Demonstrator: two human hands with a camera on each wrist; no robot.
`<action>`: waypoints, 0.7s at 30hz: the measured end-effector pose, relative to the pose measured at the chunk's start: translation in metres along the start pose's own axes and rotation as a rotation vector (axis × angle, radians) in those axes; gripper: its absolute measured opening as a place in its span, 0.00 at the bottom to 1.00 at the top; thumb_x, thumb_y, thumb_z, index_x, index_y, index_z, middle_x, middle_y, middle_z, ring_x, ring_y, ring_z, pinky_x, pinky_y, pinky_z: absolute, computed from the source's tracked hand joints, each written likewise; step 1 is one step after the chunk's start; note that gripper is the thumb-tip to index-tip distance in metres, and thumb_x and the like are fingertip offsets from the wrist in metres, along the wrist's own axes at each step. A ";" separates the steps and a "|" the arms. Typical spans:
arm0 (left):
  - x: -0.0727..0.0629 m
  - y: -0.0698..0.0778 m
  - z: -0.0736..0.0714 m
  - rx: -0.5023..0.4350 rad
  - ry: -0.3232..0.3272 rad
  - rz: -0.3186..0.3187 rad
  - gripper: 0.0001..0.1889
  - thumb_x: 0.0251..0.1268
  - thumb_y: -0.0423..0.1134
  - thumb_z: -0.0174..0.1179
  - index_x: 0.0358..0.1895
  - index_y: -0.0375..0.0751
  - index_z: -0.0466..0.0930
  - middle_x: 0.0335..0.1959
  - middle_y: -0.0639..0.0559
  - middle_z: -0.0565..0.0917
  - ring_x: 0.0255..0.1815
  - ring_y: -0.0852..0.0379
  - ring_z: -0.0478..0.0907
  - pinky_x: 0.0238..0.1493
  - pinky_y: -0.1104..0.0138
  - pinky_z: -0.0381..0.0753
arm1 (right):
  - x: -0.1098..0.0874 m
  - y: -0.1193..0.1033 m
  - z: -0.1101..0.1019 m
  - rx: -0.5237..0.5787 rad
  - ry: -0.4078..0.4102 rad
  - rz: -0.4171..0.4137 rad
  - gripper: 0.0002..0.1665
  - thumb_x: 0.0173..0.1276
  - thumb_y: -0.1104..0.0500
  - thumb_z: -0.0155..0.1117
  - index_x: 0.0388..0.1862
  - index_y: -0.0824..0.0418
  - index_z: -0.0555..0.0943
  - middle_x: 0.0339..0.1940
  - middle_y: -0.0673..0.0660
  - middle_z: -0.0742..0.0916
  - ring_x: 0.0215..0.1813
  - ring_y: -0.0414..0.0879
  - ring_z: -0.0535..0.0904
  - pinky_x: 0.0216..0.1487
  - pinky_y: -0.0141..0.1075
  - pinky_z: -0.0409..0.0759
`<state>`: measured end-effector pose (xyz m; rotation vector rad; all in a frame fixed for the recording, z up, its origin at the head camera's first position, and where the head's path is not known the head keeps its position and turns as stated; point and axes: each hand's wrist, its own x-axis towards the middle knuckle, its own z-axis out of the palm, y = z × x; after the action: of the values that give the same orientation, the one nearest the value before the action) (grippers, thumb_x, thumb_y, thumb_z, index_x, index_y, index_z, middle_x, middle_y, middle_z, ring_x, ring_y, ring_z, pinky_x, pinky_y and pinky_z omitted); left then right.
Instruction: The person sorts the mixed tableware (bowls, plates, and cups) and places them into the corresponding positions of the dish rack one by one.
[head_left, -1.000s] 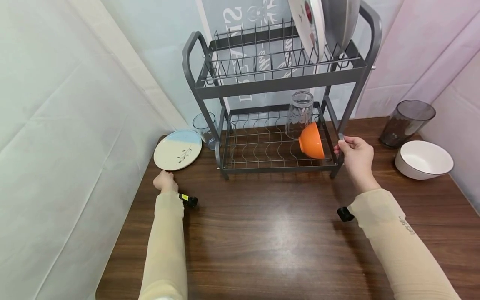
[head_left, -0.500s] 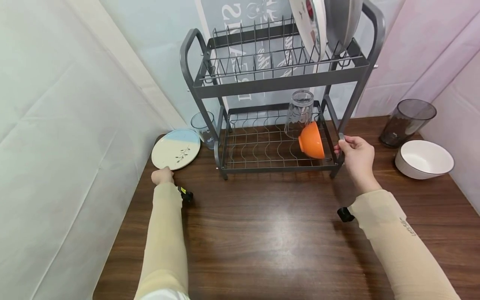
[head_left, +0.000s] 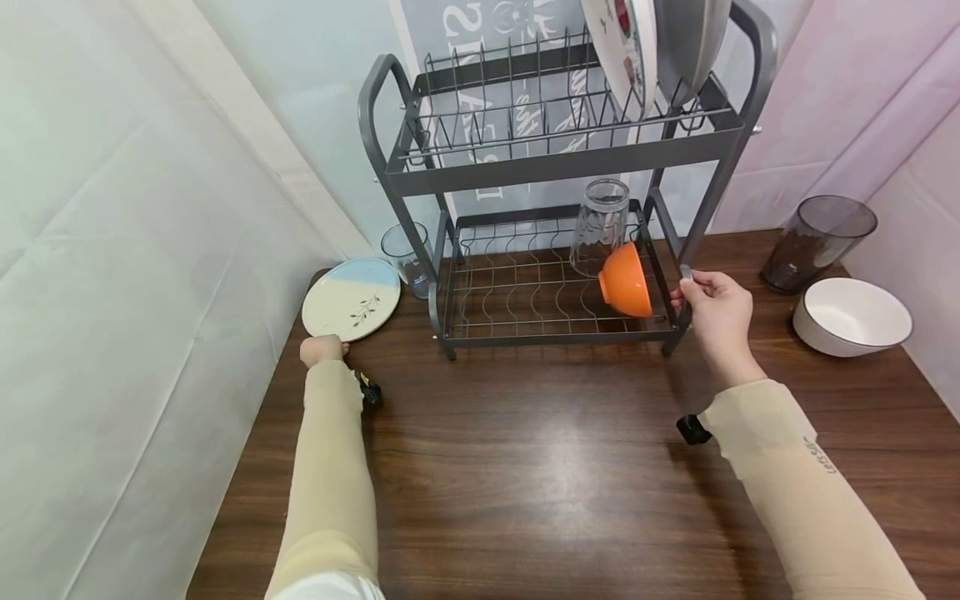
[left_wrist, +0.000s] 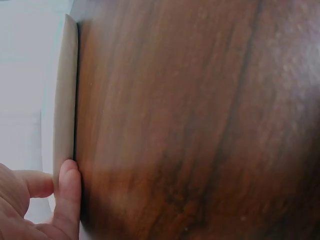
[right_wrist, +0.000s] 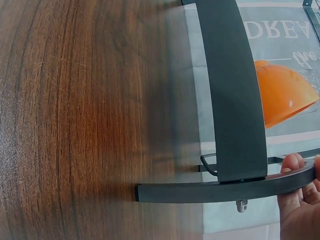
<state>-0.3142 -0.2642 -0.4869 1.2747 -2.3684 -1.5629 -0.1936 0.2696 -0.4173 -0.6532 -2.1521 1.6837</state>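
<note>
At the near edge of a round cream and pale-blue plate [head_left: 354,298] with a leaf sprig, my left hand [head_left: 322,350] pinches the rim. The left wrist view shows that hand's thumb and a finger [left_wrist: 70,192] on either side of the plate's edge [left_wrist: 65,95], low beside the table. My right hand [head_left: 722,321] grips the lower front right leg of a dark two-tier dish rack [head_left: 562,171]; its fingers curl round the metal bar [right_wrist: 260,187] in the right wrist view. An orange bowl [head_left: 625,282] stands on its side on the lower tier, near that hand.
An upturned clear glass [head_left: 598,225] is behind the orange bowl. Plates [head_left: 626,50] stand on the upper tier's right. Right of the rack are a smoky tumbler [head_left: 821,242] and a white bowl [head_left: 851,321]. A bluish glass [head_left: 411,258] stands by the rack's left leg.
My left hand has shifted slightly forward and left at the plate's rim. My right hand keeps its grip on the rack. The head view has shifted a little.
</note>
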 end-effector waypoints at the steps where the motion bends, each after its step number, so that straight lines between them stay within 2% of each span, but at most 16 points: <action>1: -0.001 0.000 0.000 -0.007 -0.003 -0.002 0.18 0.64 0.30 0.48 0.55 0.29 0.74 0.04 0.61 0.73 0.10 0.67 0.75 0.24 0.75 0.73 | 0.000 0.000 -0.001 -0.001 0.000 -0.003 0.21 0.68 0.57 0.54 0.56 0.69 0.73 0.15 0.30 0.78 0.23 0.27 0.78 0.32 0.19 0.77; 8: -0.003 -0.003 0.001 -0.026 0.010 0.000 0.18 0.62 0.30 0.44 0.53 0.31 0.76 0.03 0.63 0.73 0.10 0.69 0.75 0.27 0.76 0.73 | 0.000 -0.001 -0.004 0.024 0.002 0.017 0.20 0.68 0.58 0.55 0.55 0.68 0.73 0.15 0.31 0.79 0.22 0.27 0.78 0.31 0.19 0.77; 13: -0.004 -0.004 -0.001 -0.065 0.020 -0.017 0.19 0.63 0.32 0.44 0.54 0.30 0.74 0.03 0.63 0.72 0.10 0.68 0.75 0.26 0.75 0.73 | -0.001 -0.002 -0.003 0.025 -0.008 -0.006 0.22 0.68 0.58 0.55 0.56 0.71 0.73 0.16 0.32 0.79 0.22 0.27 0.78 0.30 0.19 0.77; 21: -0.004 -0.004 -0.007 -0.047 0.046 -0.020 0.18 0.67 0.35 0.43 0.55 0.30 0.74 0.03 0.61 0.70 0.08 0.67 0.72 0.24 0.73 0.71 | -0.004 -0.003 -0.001 -0.005 -0.021 -0.038 0.20 0.69 0.58 0.53 0.55 0.70 0.73 0.17 0.32 0.78 0.23 0.26 0.77 0.31 0.18 0.77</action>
<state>-0.3060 -0.2675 -0.4844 1.3140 -2.2852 -1.5665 -0.1904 0.2680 -0.4141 -0.5947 -2.1701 1.6725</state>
